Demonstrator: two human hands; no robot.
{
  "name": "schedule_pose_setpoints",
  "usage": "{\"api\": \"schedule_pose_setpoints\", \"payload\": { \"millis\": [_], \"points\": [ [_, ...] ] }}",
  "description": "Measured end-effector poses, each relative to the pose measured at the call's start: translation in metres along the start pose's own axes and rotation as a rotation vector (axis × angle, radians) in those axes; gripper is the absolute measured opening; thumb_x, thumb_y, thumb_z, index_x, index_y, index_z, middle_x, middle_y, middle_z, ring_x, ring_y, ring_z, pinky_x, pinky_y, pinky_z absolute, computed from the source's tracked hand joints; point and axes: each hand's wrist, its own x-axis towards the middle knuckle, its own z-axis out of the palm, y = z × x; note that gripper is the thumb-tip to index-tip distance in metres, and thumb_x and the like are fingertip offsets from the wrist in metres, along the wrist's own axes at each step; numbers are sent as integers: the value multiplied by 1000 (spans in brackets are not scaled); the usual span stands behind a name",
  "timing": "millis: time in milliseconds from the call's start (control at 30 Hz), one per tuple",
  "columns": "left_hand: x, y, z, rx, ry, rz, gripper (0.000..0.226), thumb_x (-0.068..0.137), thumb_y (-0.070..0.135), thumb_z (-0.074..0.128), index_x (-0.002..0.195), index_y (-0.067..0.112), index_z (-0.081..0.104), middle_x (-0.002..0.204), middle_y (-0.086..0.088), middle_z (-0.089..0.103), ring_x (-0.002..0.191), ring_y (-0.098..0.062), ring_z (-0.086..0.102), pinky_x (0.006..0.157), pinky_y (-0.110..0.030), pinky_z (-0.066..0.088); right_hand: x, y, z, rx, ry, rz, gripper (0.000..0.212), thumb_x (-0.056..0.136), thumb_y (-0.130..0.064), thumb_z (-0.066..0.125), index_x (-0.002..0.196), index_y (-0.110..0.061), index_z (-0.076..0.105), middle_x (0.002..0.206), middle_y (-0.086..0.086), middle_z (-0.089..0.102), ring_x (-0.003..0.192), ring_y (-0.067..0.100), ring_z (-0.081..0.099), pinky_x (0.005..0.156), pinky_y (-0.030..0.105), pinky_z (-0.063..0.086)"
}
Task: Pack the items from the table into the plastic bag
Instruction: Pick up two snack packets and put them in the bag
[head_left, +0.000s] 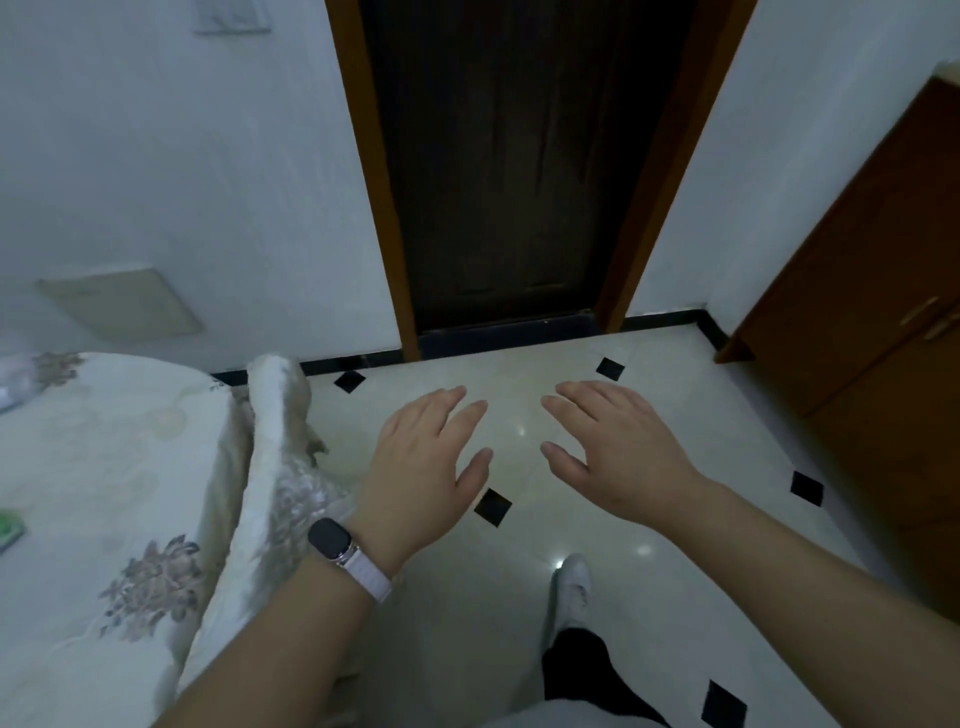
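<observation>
My left hand (423, 462) and my right hand (618, 447) hover side by side over the tiled floor, palms down, fingers straight and holding nothing. A smartwatch is on my left wrist. The table (104, 457) with a cream floral cloth stands at the left, apart from both hands. At its left edge a small green item (9, 530) is partly cut off. A clear plastic thing (15, 382) lies at the table's far left corner; what it is I cannot tell.
A dark wooden door (519, 166) in a brown frame faces me. A brown cabinet (872, 322) stands at the right. The glossy floor (519, 519) has black diamond tiles. My white shoe (571, 587) shows below my hands.
</observation>
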Motion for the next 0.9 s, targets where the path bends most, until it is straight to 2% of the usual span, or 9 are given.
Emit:
{"api": "schedule_pose_setpoints", "payload": {
  "millis": [233,467,667,900],
  "points": [
    [115,-31,20,156,-70,-110,50,93,45,48,134,19,55,137,-8,56,125,-28,51,104,-44,42,129,78,12,77,-56,-61,63,93,-56,27,140,-20,50,140,2,53,130,23,46,109,41,34],
    [214,-56,26,273,-85,-194,48,94,46,47,134,21,54,141,-5,54,132,-28,47,108,-52,39,243,136,4,151,-2,-224,56,92,-50,37,131,-16,60,130,5,61,121,26,55,105,45,41],
    [254,-96,30,345,-29,-256,46,92,45,52,130,21,59,136,-6,58,126,-29,53,104,-51,43,322,135,13,172,-62,-327,59,93,-53,33,136,-19,55,137,3,56,128,25,50,109,43,33],
    [291,-194,49,328,88,-310,43,90,41,60,127,18,62,133,-8,60,124,-30,53,103,-50,43,430,107,44,125,-107,-419,56,96,-54,35,142,-25,46,145,-1,48,135,20,40,113,37,23]
  ]
}}
